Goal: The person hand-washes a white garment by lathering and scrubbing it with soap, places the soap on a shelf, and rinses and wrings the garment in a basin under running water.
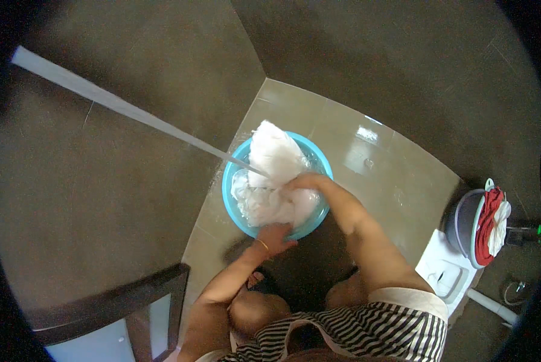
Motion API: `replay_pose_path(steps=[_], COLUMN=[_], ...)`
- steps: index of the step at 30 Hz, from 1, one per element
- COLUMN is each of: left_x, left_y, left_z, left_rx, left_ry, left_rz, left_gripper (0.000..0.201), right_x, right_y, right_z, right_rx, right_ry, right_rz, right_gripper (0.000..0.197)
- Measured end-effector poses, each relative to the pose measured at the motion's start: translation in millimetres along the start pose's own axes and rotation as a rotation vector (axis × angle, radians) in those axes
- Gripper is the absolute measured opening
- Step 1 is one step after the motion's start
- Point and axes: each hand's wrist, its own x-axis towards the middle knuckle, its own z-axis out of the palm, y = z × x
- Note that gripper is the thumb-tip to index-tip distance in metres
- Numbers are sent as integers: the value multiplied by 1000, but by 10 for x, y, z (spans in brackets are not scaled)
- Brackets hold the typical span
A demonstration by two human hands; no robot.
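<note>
White wet cloth (pixel 276 148) lies bunched in a round light-blue basin (pixel 226 192) on the floor, one part heaped up at the far side above the rim. My right hand (pixel 307 182) reaches in from the right, fingers closed on the cloth near the basin's middle. At the near rim is my left hand (pixel 275 238), its fingers inside over the edge and its thumb outside; their tips are partly hidden. A pale straight stream (pixel 131 111), looking like water, slants from the upper left onto the cloth.
Dark walls meet behind the tiled floor (pixel 355 127), which has wet, shiny patches. On the right, red cloth (pixel 489 232) and white cloth (pixel 498 236) top a tub (pixel 460 217) beside a white floor fixture (pixel 442 274). A dark-framed door (pixel 110 301) stands at lower left.
</note>
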Motion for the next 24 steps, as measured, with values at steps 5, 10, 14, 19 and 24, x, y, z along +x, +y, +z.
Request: replay_pose_path(steps=[5,10,14,19,24], left_x=[221,617,1033,752,-75], left_y=[-49,-392,-120,-153,-345], left_z=[-249,-35,-272,-789,-1216], left_rx=[53,419,210,-361,-640], left_ry=[314,416,276,-108,30], left_rz=[154,122,45,270,367], left_gripper=[51,60,36,36,44], right_x=[-570,-1150,-1682,-2020,-2167], right_y=[-173,-1104,-1574,-2268,-2582], right_z=[-150,-188,-282,-607,-913], right_rx=[563,675,737,852,639], right_ry=[268,509,713,978,1055], right_rz=[348,208,48,-17,-160], right_gripper=[35,23,20,22,21])
